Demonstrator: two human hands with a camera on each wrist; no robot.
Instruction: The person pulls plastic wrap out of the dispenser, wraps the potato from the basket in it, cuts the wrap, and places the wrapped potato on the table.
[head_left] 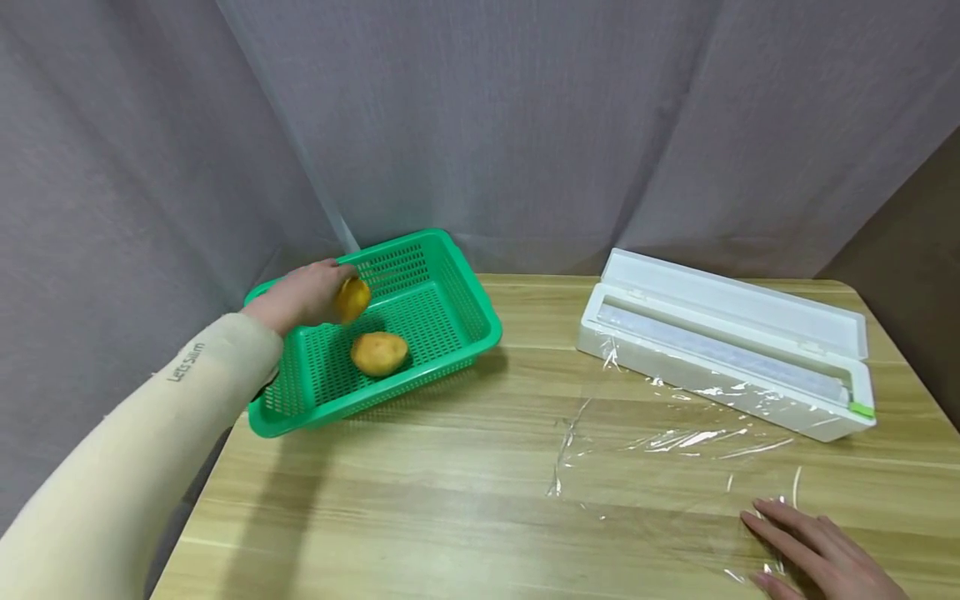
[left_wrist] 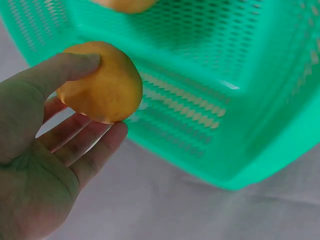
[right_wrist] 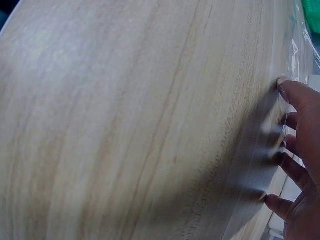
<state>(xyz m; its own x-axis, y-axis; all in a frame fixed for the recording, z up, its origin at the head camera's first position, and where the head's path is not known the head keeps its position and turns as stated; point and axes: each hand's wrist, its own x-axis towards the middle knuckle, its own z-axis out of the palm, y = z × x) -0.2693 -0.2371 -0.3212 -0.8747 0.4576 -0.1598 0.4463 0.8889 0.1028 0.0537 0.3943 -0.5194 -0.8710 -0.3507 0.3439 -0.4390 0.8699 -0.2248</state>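
Over the left part of a green plastic basket [head_left: 480, 340], my left hand [head_left: 303, 296] grips a yellow-brown potato [left_wrist: 107, 87] between thumb and fingertips. A second potato [head_left: 379, 354] lies on the basket's floor just below it. At the front right, my right hand [head_left: 828, 554] rests its spread fingertips on the table at the near edge of a sheet of clear cling film [head_left: 675, 442]. The film runs from the white cling film dispenser [head_left: 720, 379] toward that hand. Part of the right hand is cut off by the head view's lower edge.
The dispenser's lid [head_left: 735, 304] stands open, with the film roll [head_left: 712, 350] inside and a green slider [head_left: 862, 409] at its right end. A grey curtain [head_left: 525, 125] hangs behind the wooden table [head_left: 420, 508].
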